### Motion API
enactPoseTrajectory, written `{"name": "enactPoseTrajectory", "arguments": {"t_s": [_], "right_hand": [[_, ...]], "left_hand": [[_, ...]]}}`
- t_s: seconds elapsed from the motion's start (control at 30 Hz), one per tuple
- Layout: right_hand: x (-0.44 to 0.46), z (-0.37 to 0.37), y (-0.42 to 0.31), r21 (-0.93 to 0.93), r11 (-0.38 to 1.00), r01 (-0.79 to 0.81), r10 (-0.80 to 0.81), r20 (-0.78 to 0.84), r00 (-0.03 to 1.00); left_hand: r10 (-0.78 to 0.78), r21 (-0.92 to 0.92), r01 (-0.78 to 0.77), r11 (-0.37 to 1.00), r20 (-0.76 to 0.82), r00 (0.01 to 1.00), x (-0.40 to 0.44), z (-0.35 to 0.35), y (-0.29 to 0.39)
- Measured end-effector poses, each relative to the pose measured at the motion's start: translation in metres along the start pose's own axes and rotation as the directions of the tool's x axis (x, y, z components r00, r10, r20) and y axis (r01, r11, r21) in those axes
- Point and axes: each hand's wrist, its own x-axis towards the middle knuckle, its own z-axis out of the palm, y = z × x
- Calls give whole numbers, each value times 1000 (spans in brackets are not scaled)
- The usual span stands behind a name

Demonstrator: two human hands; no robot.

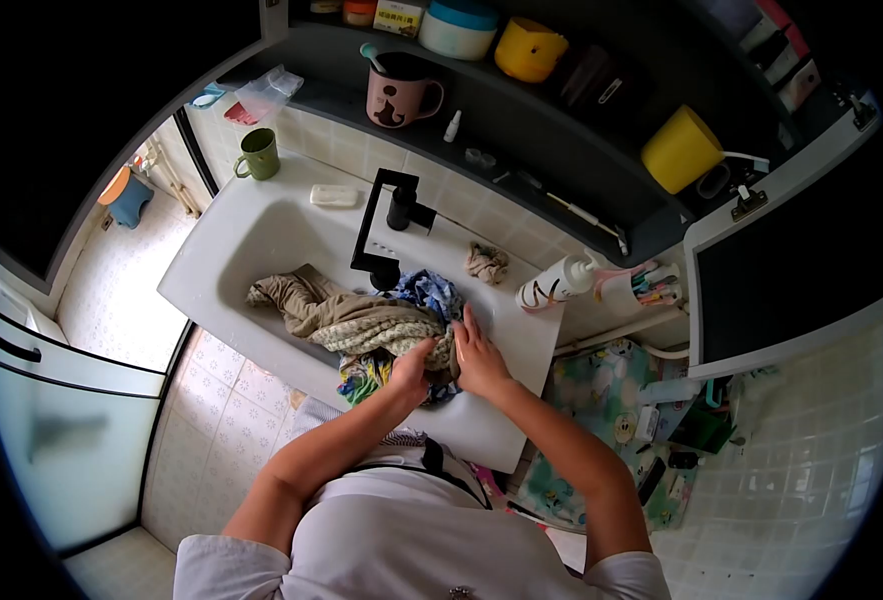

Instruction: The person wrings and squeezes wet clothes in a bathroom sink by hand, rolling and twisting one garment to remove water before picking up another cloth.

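A heap of wet-looking laundry lies in the white sink (206,255) under the black faucet (385,230). In it are a khaki garment (301,300), a beige patterned cloth (376,330), a blue patterned cloth (429,292) and a yellow-green printed cloth (363,375). My left hand (413,368) grips the beige patterned cloth at the near right of the heap, its thumb on top and its other fingers hidden. Flat against the heap's right side rests my right hand (478,358), fingers stretched out and pointing away from me.
A bar of soap (334,196) and a green mug (258,155) stand on the sink's far-left rim. On the right are a crumpled tan cloth (486,262) and a white pump bottle (556,283). The shelf above holds a pink mug (399,95) and yellow cup (681,150).
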Motion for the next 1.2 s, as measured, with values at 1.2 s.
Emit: {"name": "enactPoseTrajectory", "arguments": {"t_s": [1.2], "right_hand": [[-12,17,-21,180,-682,-709,-380,742,553]], "left_hand": [[-268,28,277,960,359,894,4,-1,40]]}}
